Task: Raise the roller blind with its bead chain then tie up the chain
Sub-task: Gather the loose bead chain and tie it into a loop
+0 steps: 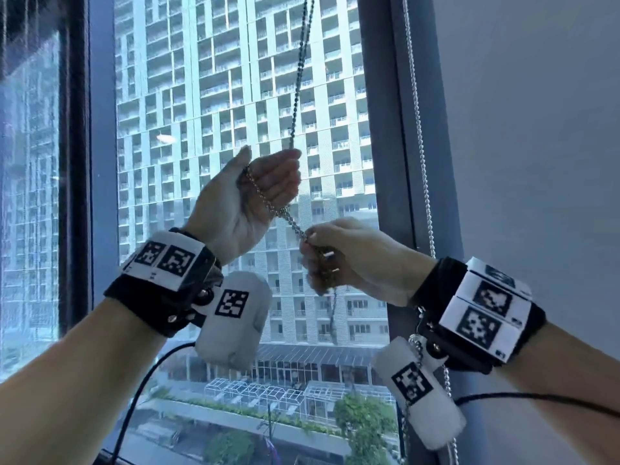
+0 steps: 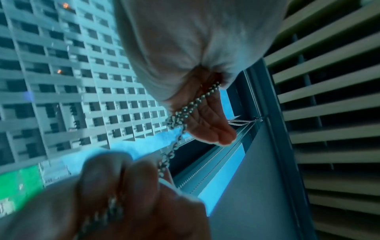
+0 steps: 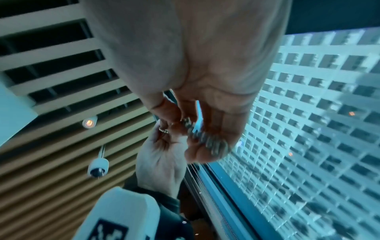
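The metal bead chain (image 1: pixel 297 95) hangs from above in front of the bare window glass. My left hand (image 1: pixel 268 169) is raised palm-up with its fingers curled over the chain, which crosses the palm. From there the chain runs down and right to my right hand (image 1: pixel 322 250), which pinches a bunched length of it; a loose end dangles below. In the left wrist view the chain (image 2: pixel 186 110) is knotted up beside the left fingers (image 2: pixel 209 123), above the blurred right hand (image 2: pixel 123 186). The right wrist view shows bunched beads (image 3: pixel 209 142) in the right fingers (image 3: pixel 224 123), next to the left hand (image 3: pixel 160 155).
A second bead chain (image 1: pixel 421 146) hangs along the grey window frame (image 1: pixel 385 129), passing behind my right wrist. A plain grey wall (image 1: pixel 536 129) stands to the right, a dark frame (image 1: pixel 73 129) to the left. Overhead are a slatted ceiling (image 2: pixel 329 97) and a lamp (image 3: pixel 89 122).
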{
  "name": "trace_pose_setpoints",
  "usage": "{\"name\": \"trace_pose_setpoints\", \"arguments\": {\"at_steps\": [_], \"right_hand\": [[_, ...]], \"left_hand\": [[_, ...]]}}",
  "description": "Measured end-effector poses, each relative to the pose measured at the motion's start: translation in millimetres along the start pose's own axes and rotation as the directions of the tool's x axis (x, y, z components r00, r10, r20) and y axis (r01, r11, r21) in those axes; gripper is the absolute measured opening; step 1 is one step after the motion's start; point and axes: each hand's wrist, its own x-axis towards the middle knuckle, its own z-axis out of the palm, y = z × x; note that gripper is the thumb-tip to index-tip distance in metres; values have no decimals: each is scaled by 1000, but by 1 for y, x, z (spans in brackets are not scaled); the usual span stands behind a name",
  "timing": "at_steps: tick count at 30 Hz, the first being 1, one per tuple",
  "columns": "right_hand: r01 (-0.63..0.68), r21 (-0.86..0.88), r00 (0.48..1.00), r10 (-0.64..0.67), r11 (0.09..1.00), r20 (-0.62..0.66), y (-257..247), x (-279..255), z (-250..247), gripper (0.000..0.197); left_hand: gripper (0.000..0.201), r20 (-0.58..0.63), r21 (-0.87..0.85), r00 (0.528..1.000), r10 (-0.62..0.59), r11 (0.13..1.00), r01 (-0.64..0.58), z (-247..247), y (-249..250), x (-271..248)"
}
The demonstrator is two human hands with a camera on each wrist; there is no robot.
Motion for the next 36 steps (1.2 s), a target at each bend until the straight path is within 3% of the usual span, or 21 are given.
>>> {"name": "trace_pose_setpoints", "arguments": {"at_steps": [4,9,13,17,20,24,31,36], "right_hand": [[-44,290,996,18,956,92,-17,3,0,19],[35,-17,999,-36,999,-40,-21,3,1,36],[53,-228,987,-85,972,-134,-18,-1,-9,38],[64,-166,979,-94,984,-183,-20,-9,-25,39],[116,-171,976,-145,978,-163,-21,-14,-28,32],[112,-125,986,-126,986,-107,-17,-15,-29,25],[-8,-71,997,14,997,75,-5,-15,-20,25],[-20,12,996,18,1000,90,-2,-14,-16,18]], "left_hand": [[58,102,-95,994,-30,995,40,9,-5,4],[57,180,-121,980,-82,987,105,7,-1,7],[47,43,2,999,-23,1000,23,8,8,7],[46,-70,166,997,35,986,-23,1,15,2],[38,-136,370,990,46,929,8,8,9,0],[20,-148,481,988,33,876,43,17,0,3],[10,-83,491,996,-17,869,56,33,-5,9],[9,-79,526,997,-26,848,64,35,-8,7]]}}
